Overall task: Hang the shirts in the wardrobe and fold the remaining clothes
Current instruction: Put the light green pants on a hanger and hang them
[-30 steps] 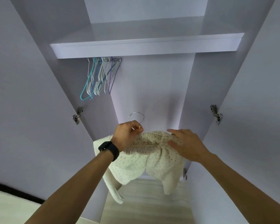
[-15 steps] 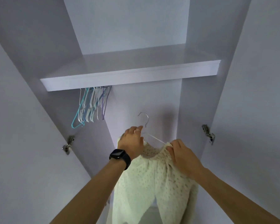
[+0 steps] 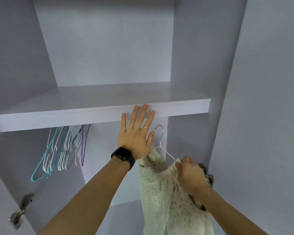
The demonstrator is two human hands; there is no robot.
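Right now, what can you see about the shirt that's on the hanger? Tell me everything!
The shirt is cream with small dark specks, made of thin, soft-looking cloth. It hangs limp and crumpled from a white wire hanger with a silver hook, low on the right inside the wardrobe, below the shelf. The right hand pinches one shoulder together with the hanger's arm. The other shoulder sits right beside the open left hand; whether they touch is unclear. Its bottom runs out of view.

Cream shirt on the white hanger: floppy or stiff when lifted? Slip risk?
Probably floppy: the shirt hangs in soft folds under the hanger. Likely light: the right hand carries it by a pinch. Might slide on that thin wire.
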